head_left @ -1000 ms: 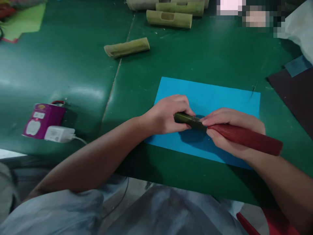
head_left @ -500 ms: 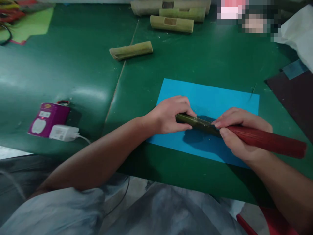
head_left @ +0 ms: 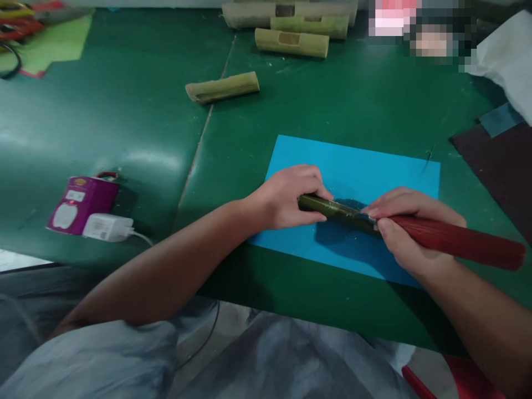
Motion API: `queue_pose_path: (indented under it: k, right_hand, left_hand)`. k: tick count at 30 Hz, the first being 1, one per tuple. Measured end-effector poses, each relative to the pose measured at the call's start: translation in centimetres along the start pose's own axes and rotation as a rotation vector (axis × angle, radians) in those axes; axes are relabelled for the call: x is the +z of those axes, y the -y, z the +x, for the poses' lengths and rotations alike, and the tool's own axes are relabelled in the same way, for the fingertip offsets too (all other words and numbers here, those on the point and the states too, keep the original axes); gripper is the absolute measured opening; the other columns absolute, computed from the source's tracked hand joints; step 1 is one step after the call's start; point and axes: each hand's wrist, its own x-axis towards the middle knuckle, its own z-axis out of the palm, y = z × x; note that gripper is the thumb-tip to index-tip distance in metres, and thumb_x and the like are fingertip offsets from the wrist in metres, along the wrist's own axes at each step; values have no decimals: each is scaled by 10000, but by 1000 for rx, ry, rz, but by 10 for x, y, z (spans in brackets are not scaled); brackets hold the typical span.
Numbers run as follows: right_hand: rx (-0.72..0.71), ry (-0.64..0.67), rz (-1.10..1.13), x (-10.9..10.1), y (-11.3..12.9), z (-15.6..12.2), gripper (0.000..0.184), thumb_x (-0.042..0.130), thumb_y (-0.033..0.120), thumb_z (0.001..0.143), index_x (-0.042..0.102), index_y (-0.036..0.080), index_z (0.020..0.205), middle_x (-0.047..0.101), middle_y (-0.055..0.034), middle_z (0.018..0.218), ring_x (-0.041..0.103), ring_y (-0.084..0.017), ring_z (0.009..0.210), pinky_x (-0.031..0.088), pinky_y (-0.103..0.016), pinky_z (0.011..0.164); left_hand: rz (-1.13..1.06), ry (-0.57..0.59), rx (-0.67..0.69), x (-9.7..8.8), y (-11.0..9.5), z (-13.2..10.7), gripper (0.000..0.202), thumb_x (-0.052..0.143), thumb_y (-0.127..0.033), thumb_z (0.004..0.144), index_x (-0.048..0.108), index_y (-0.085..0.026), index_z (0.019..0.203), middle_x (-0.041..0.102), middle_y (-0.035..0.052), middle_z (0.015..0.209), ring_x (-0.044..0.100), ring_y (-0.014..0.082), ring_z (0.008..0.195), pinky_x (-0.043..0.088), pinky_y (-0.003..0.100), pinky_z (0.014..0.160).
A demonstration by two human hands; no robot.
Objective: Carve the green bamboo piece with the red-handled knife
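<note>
A dark green bamboo stick lies across a blue paper sheet on the green table. My left hand is closed round the stick's left end and holds it down. My right hand grips a tool with a long red handle. Its tip rests on the stick's right part, under my fingertips; the blade itself is mostly hidden. Small shavings lie on the paper below the stick.
Several pale bamboo sections lie at the table's far side, and one sits closer. A purple box and a white charger lie at the left. A dark sheet and white cloth are at right.
My right hand has slid the red-handled tool to the right along the stick, baring more of it. My left hand has kept its grip in place.
</note>
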Motion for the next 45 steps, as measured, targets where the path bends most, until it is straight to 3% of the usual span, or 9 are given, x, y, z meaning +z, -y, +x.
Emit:
queue_pose_path:
  k: [13, 18, 35, 45]
  right_hand:
    - [39, 0, 88, 0, -3, -2, 198, 735, 132, 996, 818, 312, 996, 838, -15, 960, 790, -213, 878, 657, -360, 735]
    - [-7, -26, 111, -1, -10, -5, 178, 771, 131, 991, 838, 292, 1025, 837, -26, 969, 784, -214, 899, 655, -358, 752]
    - [-25, -3, 4, 2, -7, 0, 186, 781, 139, 992, 826, 319, 994, 857, 7, 970, 807, -195, 869, 674, -341, 773]
    - [-24, -15, 18, -3, -6, -2, 163, 760, 183, 1023, 809, 335, 990, 842, -6, 947, 795, -227, 837, 681, -397, 723]
  left_hand:
    - [-12, 6, -16, 0, 0, 0, 211, 864, -304, 914, 824, -218, 1103, 757, 49, 1034, 708, 193, 939, 528, 303, 826]
    - [-18, 6, -18, 0, -1, 0, 206, 862, -304, 920, 822, -209, 1099, 749, 50, 1032, 715, 200, 966, 525, 307, 843]
    - [-10, 10, -22, 0, -1, -1, 209, 867, -295, 917, 820, -223, 1108, 746, 39, 1035, 711, 189, 949, 529, 300, 834]
    - [7, 10, -7, -1, -2, -1, 206, 866, -299, 935, 814, -213, 1114, 754, 47, 1041, 715, 194, 962, 538, 307, 843]
